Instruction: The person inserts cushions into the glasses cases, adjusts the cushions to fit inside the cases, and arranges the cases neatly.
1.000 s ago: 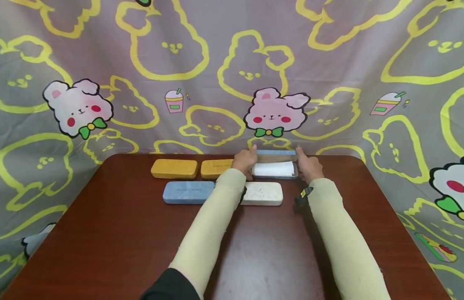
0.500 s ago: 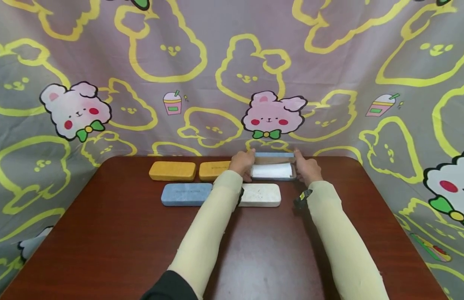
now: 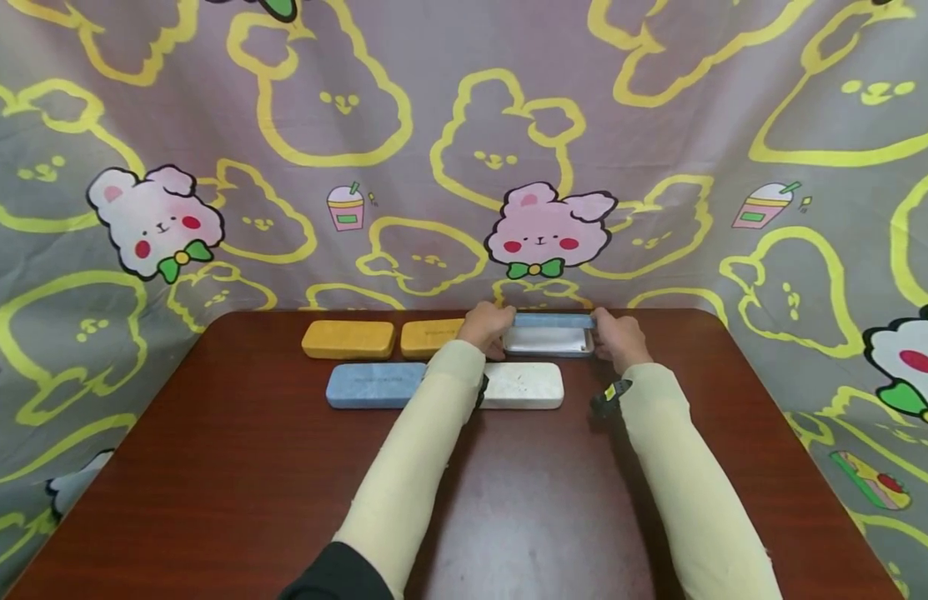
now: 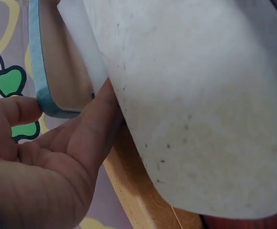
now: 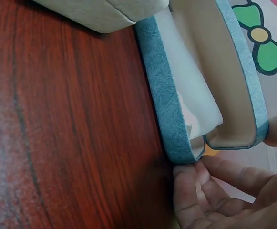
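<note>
A light-blue glasses case (image 3: 555, 322) stands at the table's back edge with its lid partly raised. A folded white sheet or pouch (image 5: 190, 81) lies inside it, beside the beige lining. My left hand (image 3: 488, 327) holds the case's left end, thumb on the lid's edge and fingers low by the base. At the right end my right hand (image 3: 619, 337) does likewise: the thumb presses the lid while curled fingers touch the base's corner. A white case (image 4: 200, 109) in front covers part of the left fingers in the left wrist view.
Two yellow cases (image 3: 348, 340) line up to the left along the back edge, one partly behind the left hand. A closed blue case (image 3: 376, 386) sits in the front row beside the white one. A patterned curtain (image 3: 418, 167) hangs right behind the table (image 3: 231, 467).
The blue case's lid has swung down and forward, from nearly upright to partly lowered over the base. Both thumbs have moved down with it; the other cases stay put.
</note>
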Motion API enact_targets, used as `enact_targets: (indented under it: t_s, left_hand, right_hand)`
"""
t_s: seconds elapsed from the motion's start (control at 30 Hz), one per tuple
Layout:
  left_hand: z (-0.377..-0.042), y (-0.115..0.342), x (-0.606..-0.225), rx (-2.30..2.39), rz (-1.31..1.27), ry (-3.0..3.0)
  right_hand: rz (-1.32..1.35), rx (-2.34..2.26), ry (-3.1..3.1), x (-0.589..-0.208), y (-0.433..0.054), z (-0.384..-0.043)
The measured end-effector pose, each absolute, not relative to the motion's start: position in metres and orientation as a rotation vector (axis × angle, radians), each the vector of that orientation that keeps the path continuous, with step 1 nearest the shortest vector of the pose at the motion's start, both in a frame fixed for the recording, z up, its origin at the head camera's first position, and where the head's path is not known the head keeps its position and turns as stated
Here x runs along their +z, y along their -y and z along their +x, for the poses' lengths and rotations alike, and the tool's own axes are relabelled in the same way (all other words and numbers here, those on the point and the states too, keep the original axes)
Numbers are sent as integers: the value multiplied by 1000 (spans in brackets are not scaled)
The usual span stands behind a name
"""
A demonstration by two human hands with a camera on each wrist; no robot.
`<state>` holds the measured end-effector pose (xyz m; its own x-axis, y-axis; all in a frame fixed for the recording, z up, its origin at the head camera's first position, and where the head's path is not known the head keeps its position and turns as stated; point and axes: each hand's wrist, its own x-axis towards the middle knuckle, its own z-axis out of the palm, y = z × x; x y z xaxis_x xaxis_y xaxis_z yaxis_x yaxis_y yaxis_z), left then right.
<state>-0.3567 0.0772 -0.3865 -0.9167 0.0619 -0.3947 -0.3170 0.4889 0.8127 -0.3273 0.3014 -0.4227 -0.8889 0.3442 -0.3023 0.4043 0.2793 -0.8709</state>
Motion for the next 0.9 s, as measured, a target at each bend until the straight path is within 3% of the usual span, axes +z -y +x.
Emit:
enact_targets:
  t_s: [0.63, 0.9]
  left_hand:
    - [-356, -79, -389, 1068, -13, -2643]
    - [-355, -70, -376, 876, 201, -2785]
  right_hand:
    - [720, -1664, -2558, -440, -314, -328]
    - [471, -1572, -2670, -429, -321, -320]
